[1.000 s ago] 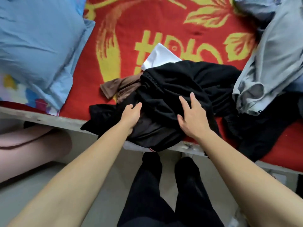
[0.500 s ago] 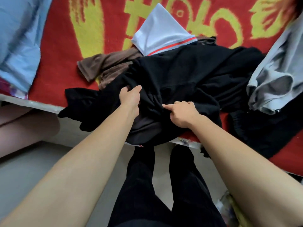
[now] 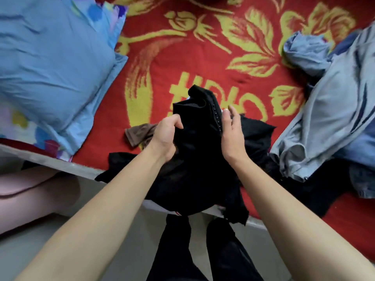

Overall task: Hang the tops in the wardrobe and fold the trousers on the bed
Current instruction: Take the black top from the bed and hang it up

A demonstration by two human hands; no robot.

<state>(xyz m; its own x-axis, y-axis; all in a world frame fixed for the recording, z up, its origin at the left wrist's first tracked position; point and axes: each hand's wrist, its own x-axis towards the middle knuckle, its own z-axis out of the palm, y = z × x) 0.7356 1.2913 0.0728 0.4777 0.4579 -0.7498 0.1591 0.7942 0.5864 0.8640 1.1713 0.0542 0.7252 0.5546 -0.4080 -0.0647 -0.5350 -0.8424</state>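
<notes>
A black garment (image 3: 197,151) with a row of small studs is lifted off the pile at the bed's near edge. My left hand (image 3: 167,136) is clenched on its left side. My right hand (image 3: 231,134) presses against its right side along the studs, fingers extended; whether it grips the cloth I cannot tell. More black clothing (image 3: 257,134) lies beneath and to the right. A brown garment (image 3: 139,134) pokes out on the left. A grey-blue garment (image 3: 332,118) is heaped at the right.
The bed has a red blanket with yellow flowers (image 3: 203,57). A blue pillow (image 3: 52,63) fills the left side. The bed's grey edge (image 3: 60,165) runs across the front, with floor (image 3: 40,240) below. My black-trousered legs (image 3: 203,250) stand against the bed.
Both hands have raised the black garment off the pile, bunching it upright between them. The white cloth seen earlier behind the pile is now hidden. The camera has tilted up.
</notes>
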